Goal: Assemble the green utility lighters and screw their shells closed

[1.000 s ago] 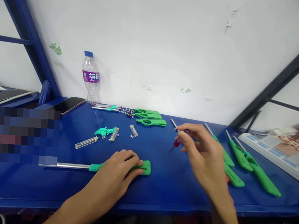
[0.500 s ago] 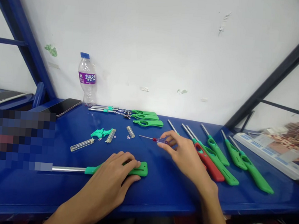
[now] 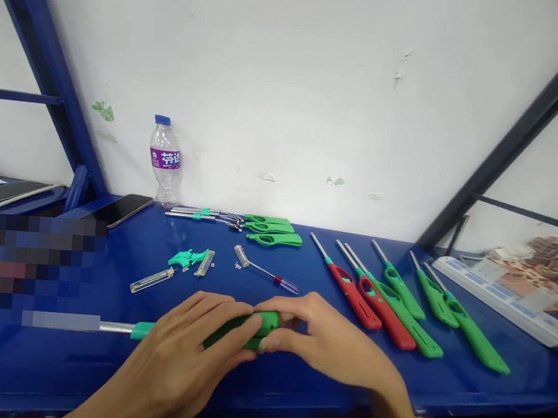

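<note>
A green long-nosed gas lighter (image 3: 267, 321) lies across the front of the blue table, its metal tube pointing left. My left hand (image 3: 188, 336) is wrapped over its handle from above. At the handle's right end, my right hand (image 3: 317, 339) pinches the casing between thumb and fingers. Much of the handle is hidden under my fingers. A small screwdriver (image 3: 284, 284) with a clear purple handle and red collar rests beyond my hands, its tip beside a small clear tube (image 3: 240, 256). Turquoise plastic parts (image 3: 187, 258) and further clear tubes (image 3: 152, 281) lie to the left.
Several red and green lighters (image 3: 354, 295) lie at the right, near a white power strip (image 3: 502, 301). Along the wall are green casings (image 3: 274, 238) and metal tubes with wires (image 3: 192, 216). A plastic bottle (image 3: 166, 163) and a phone (image 3: 128, 210) stand and lie back left.
My right hand has let go of the screwdriver, which now lies on the table, and has moved left and nearer to grip the lighter's handle end. My left hand still holds the lighter.
</note>
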`<state>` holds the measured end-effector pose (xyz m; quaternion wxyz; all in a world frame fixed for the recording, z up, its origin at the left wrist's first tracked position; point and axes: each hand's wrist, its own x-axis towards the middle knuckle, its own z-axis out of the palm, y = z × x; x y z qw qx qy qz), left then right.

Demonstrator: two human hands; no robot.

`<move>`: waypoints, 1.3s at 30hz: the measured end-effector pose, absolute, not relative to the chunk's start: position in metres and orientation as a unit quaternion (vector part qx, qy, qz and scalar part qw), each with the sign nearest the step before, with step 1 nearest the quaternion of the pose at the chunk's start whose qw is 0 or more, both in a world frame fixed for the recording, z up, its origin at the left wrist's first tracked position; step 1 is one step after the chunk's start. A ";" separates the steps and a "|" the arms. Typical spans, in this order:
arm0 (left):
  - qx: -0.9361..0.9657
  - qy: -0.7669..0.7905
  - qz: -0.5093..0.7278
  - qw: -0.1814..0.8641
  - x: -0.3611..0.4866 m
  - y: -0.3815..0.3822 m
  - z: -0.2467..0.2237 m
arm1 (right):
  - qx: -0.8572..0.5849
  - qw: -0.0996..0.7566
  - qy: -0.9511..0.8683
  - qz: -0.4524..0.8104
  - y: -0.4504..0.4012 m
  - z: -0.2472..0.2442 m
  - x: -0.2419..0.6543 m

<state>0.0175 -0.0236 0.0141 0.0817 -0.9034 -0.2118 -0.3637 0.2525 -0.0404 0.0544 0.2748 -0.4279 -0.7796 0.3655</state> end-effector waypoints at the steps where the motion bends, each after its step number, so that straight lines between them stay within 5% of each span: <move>1: -0.902 -0.212 -0.363 0.100 0.015 -0.024 0.017 | -0.420 0.280 -0.779 0.372 -0.042 0.055 0.249; 10: -0.849 -0.282 -0.389 0.219 -0.018 0.002 0.035 | -0.431 0.469 -0.640 0.431 -0.036 0.054 0.263; 14: -0.848 -0.279 -0.400 0.205 -0.027 0.012 0.032 | -0.459 0.437 -0.630 0.449 -0.032 0.050 0.262; 23: -0.853 -0.295 -0.389 0.184 -0.025 0.009 0.031 | -0.480 0.376 -0.758 0.233 -0.043 0.051 0.241; 39: -0.866 -0.235 -0.422 0.132 -0.014 -0.001 0.032 | -0.427 0.383 -0.813 0.098 -0.041 0.040 0.238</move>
